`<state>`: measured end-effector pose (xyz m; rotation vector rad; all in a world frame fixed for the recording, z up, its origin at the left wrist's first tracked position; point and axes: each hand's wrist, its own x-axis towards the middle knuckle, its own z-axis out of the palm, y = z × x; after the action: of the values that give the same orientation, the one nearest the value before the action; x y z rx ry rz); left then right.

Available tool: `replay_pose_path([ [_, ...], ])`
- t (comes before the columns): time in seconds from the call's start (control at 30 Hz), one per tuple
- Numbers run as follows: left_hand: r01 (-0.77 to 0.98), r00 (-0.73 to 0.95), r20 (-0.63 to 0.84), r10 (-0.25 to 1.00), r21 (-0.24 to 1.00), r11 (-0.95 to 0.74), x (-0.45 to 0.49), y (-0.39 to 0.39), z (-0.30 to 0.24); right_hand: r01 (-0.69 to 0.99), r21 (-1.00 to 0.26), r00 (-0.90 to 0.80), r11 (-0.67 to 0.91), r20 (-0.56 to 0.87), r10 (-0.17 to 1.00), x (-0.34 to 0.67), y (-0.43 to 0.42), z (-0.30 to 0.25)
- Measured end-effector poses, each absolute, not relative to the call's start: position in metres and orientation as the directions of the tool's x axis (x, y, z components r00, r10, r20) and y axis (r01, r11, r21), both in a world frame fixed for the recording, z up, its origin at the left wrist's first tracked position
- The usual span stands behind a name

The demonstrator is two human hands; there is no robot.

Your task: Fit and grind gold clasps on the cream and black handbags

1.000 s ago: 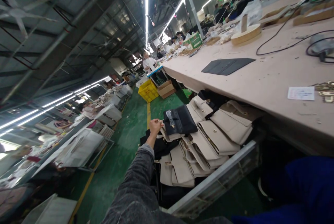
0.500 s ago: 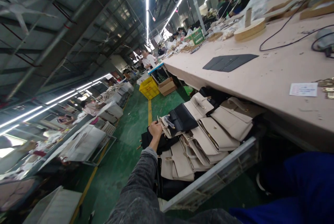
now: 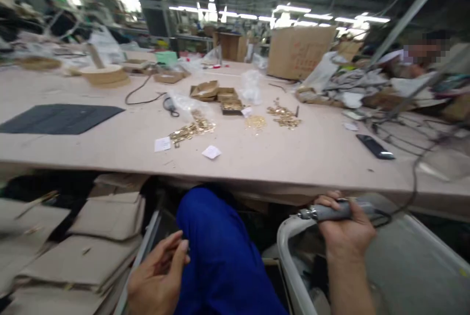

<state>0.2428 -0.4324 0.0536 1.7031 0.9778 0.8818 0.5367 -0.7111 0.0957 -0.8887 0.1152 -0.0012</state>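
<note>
My left hand [image 3: 157, 273] is in front of my blue-clad leg, beside the stacked bags. Its thumb and fingers come together in a pinch; whatever may be between them is too small and blurred to name. In my right hand [image 3: 347, 229] is a grey corded electric screwdriver [image 3: 336, 211], its metal tip pointing left. That hand is above a white plastic bin [image 3: 288, 236], just below the table's front edge. Beige bags [image 3: 105, 214] with small metal fittings are piled at the lower left, in a crate whose edge [image 3: 149, 232] shows beside them.
On the pink-covered table [image 3: 249, 158] are gold-coloured metal parts [image 3: 191, 129], small boxes [image 3: 231, 104], paper slips [image 3: 212, 152], a dark flat panel [image 3: 60, 118] and a phone [image 3: 375, 147]. The screwdriver's cable [image 3: 414, 178] runs up at the right. Another person [image 3: 414, 58] is across the table.
The view has swung right from the aisle to the table. My left hand has come away from the bag pile to my leg. My right hand with the screwdriver is now in view.
</note>
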Motion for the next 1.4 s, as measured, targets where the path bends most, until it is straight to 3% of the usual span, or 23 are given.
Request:
replay_pose_path([
  [0.13,-0.042,0.772,0.164,0.614,0.977,-0.209,0.324,-0.507,0.061,-0.029,-0.642,0.984,0.766,-0.151,-0.09,0.531,-0.741,0.108],
  [0.23,-0.072,0.882,0.204,0.426,0.95,-0.305,0.357,-0.544,0.045,0.039,-0.611,0.957,0.791,-0.205,-0.205,0.54,-0.739,0.108],
  [0.37,-0.069,0.928,0.293,0.229,0.741,-0.668,0.371,-0.562,0.007,0.18,-0.672,0.935,0.718,-0.11,-0.337,0.585,-0.744,0.113],
  [0.47,-0.145,0.949,0.307,0.069,0.624,-0.768,0.37,-0.562,-0.012,0.156,-0.754,0.912,0.638,-0.139,-0.386,0.635,-0.74,0.122],
  [0.7,-0.141,0.933,0.332,0.139,0.693,-0.707,0.367,-0.552,-0.014,0.051,-0.851,0.812,0.522,-0.269,-0.518,0.705,-0.71,0.127],
  [0.93,-0.066,0.887,0.377,0.266,0.673,-0.737,0.367,-0.555,-0.026,-0.197,-0.938,0.869,0.284,-0.301,-0.392,0.705,-0.73,0.129],
  [1.13,-0.181,0.932,0.342,0.118,0.722,-0.668,0.375,-0.551,-0.002,-0.331,-0.932,0.88,0.147,-0.361,-0.309,0.702,-0.747,0.143],
  [1.23,-0.186,0.953,0.295,0.074,0.758,-0.625,0.385,-0.551,0.006,-0.322,-0.931,0.885,0.173,-0.36,-0.295,0.716,-0.751,0.128],
  [1.3,-0.181,0.961,0.272,0.053,0.762,-0.622,0.39,-0.553,0.005,-0.211,-0.949,0.921,0.234,-0.273,-0.277,0.725,-0.752,0.117],
  [1.4,-0.176,0.967,0.252,0.027,0.742,-0.647,0.391,-0.554,0.003,-0.112,-0.988,0.943,0.106,-0.139,-0.302,0.733,-0.753,0.108],
])
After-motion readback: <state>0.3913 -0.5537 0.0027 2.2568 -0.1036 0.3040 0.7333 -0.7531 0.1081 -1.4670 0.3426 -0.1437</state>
